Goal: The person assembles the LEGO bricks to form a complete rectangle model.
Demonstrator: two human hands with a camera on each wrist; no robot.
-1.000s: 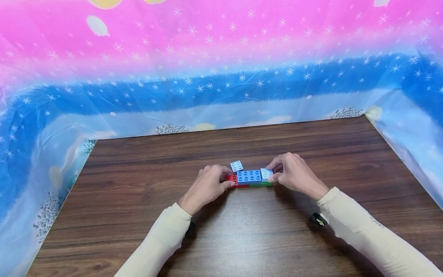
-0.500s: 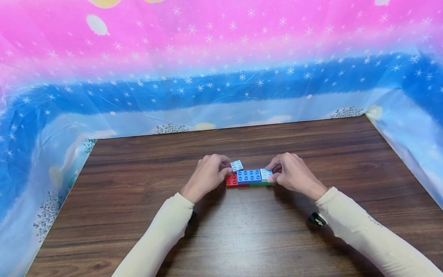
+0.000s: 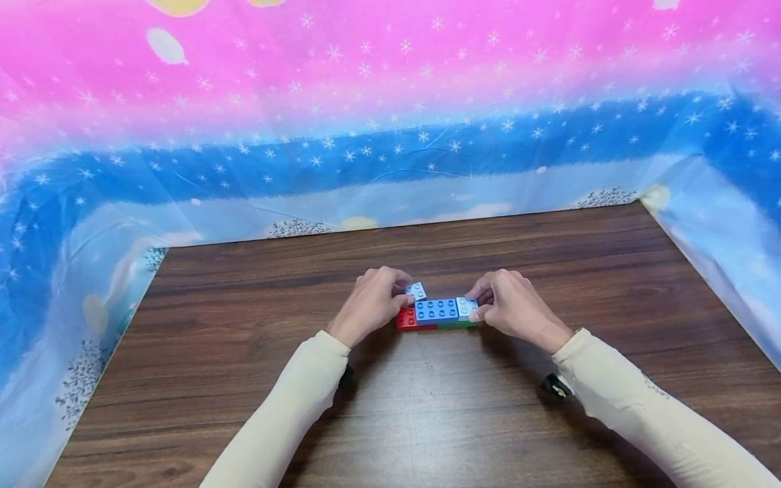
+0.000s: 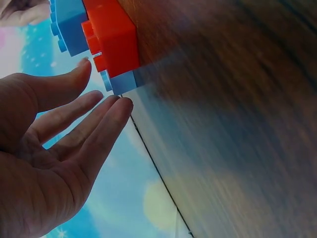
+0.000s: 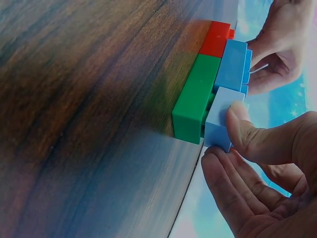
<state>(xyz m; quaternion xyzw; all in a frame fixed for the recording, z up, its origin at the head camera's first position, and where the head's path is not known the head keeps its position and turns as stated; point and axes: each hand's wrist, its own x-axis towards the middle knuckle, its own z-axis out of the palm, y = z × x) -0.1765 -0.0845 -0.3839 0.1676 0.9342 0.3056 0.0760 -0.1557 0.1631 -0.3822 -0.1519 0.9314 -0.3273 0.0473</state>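
A red brick (image 3: 405, 318) and a green brick (image 5: 195, 99) lie end to end on the table. A blue brick (image 3: 436, 310) with two rows of studs sits across both. At its right end, a small light blue brick (image 5: 225, 114) is on the green one; my right hand (image 3: 515, 305) pinches it between thumb and fingers. Behind the red brick lies another small light blue brick (image 3: 417, 291). My left hand (image 3: 372, 301) is at its left side, thumb and fingers apart in the left wrist view, fingertips (image 4: 124, 105) close to the brick's end.
The dark wood-grain table (image 3: 244, 285) carries the bricks near its middle. A pink and blue printed cloth (image 3: 390, 135) hangs around its back and sides. Dark wrist bands (image 3: 555, 386) show under the sleeves.
My left hand has moved from the red brick's left end back to the small light blue brick behind it. My right hand keeps its hold on the other small brick.
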